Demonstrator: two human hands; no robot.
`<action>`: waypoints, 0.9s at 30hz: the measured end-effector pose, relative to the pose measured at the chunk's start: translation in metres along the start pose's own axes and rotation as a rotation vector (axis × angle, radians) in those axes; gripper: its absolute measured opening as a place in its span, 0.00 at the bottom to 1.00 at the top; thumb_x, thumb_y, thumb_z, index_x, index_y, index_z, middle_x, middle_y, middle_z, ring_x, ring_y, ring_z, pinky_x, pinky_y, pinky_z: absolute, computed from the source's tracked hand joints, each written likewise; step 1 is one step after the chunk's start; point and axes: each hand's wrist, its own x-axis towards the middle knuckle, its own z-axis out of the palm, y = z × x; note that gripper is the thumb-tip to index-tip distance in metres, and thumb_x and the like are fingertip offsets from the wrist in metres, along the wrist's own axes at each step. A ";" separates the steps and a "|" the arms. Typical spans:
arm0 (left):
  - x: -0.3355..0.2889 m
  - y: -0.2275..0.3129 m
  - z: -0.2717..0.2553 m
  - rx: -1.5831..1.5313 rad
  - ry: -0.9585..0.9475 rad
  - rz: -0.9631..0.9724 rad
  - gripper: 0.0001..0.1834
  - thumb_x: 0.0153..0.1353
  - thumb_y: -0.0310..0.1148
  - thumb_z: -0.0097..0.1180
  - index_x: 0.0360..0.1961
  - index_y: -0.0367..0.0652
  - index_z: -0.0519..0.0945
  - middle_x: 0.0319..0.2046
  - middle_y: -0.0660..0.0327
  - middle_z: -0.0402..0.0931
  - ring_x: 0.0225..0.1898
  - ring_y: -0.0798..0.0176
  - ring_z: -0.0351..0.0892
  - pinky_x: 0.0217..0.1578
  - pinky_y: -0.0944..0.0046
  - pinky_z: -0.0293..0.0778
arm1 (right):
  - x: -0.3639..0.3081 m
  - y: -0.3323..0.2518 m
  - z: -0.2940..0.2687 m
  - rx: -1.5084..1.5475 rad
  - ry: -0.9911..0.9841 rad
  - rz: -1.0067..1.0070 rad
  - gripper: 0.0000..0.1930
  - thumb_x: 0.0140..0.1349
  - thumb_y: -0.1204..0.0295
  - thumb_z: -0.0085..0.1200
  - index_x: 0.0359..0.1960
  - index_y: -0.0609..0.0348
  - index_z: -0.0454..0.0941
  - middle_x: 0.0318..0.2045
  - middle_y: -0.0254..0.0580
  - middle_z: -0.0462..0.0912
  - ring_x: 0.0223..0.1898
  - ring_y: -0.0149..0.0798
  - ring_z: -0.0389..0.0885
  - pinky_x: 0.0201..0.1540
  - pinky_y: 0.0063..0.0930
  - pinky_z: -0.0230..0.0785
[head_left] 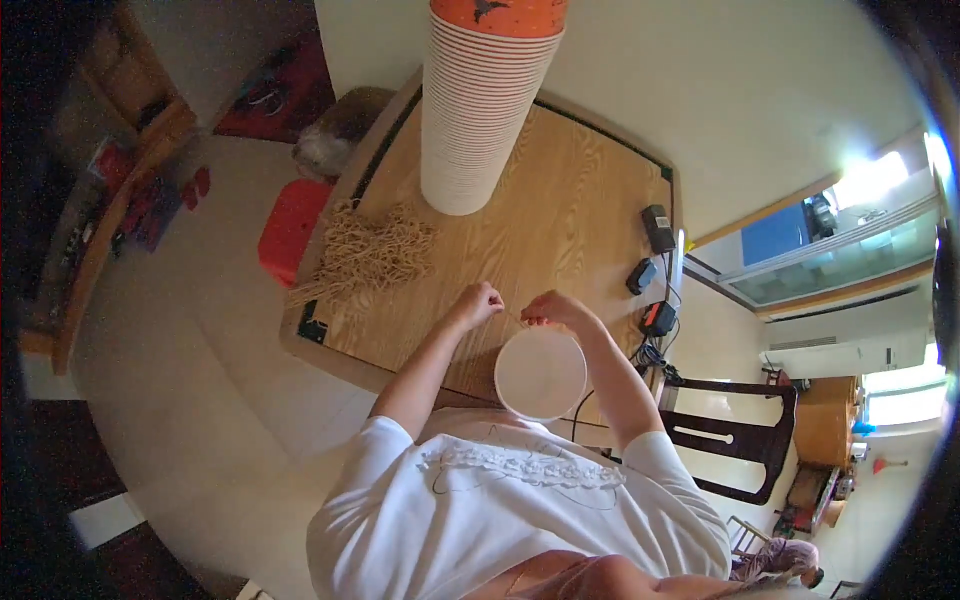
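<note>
A white round paper bucket (540, 376) is at the near edge of the table, its open mouth facing up. Just beyond its rim, my right hand (556, 309) has its fingers closed in a pinch on a short, thin tan cord (516, 321). My left hand (481, 304), a little to the left, is also pinched closed; what its fingertips hold is too small to make out. To the left lies a tangled heap of tan paper cords (372, 252). Behind it, a tall nested stack of white paper buckets (480, 120) rises, with an orange printed one at its top.
Black power adapters (658, 229) and a black-and-red device (657, 319) with cables line the right edge of the wooden table (570, 190). A dark chair (725, 440) stands at the right, a red bin (292, 232) at the left. Another person (780, 560) sits far off.
</note>
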 end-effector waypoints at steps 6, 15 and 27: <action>0.008 0.012 0.007 -0.112 0.183 -0.002 0.06 0.46 0.33 0.62 0.24 0.42 0.80 0.27 0.57 0.76 0.30 0.57 0.76 0.32 0.61 0.71 | -0.007 -0.009 0.009 0.131 0.018 0.062 0.15 0.56 0.58 0.53 0.25 0.56 0.80 0.19 0.31 0.77 0.17 0.24 0.69 0.21 0.21 0.63; 0.011 0.025 0.009 -0.090 0.263 -0.064 0.04 0.48 0.30 0.60 0.25 0.42 0.80 0.26 0.57 0.76 0.31 0.57 0.76 0.33 0.60 0.72 | 0.011 -0.006 0.009 0.506 0.016 0.160 0.10 0.56 0.65 0.58 0.27 0.59 0.80 0.17 0.27 0.74 0.15 0.18 0.66 0.15 0.09 0.55; 0.006 0.007 0.022 -0.071 0.373 -0.095 0.05 0.46 0.31 0.55 0.22 0.42 0.78 0.25 0.54 0.74 0.29 0.51 0.75 0.31 0.54 0.70 | -0.001 -0.003 0.008 0.222 -0.133 0.113 0.09 0.52 0.64 0.58 0.25 0.56 0.81 0.18 0.27 0.75 0.19 0.24 0.69 0.20 0.21 0.61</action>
